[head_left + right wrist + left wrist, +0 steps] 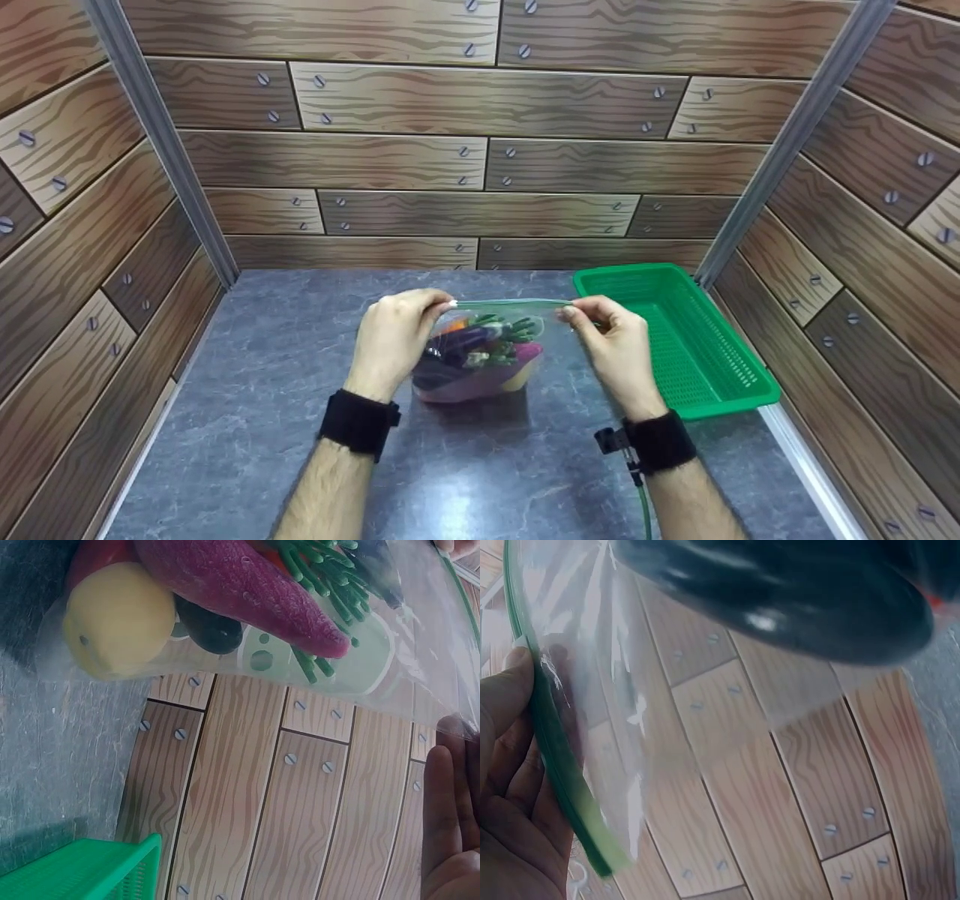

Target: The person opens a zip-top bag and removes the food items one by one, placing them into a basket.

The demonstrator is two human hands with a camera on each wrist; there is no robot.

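Note:
A clear zip bag (480,388) with a green zip strip (559,742) is held upright between both hands, its top edge stretched level. My left hand (391,337) pinches the strip's left end, at a small white piece. At the right end, my right hand (619,349) pinches the bag's top corner between thumb and fingers. Inside lie a dark eggplant (459,341), a long purple vegetable (247,592), a round yellow fruit or vegetable (124,619) and green stalks (330,577). Something orange (454,325) shows at the upper left. Whether the bag's bottom touches the table is unclear.
A green plastic basket (739,375) stands at the right of the grey table (300,322), just beyond my right hand. Wood-patterned panels (480,97) enclose the back and both sides, with metal posts at the corners. A green cable (645,510) runs from the right wrist strap.

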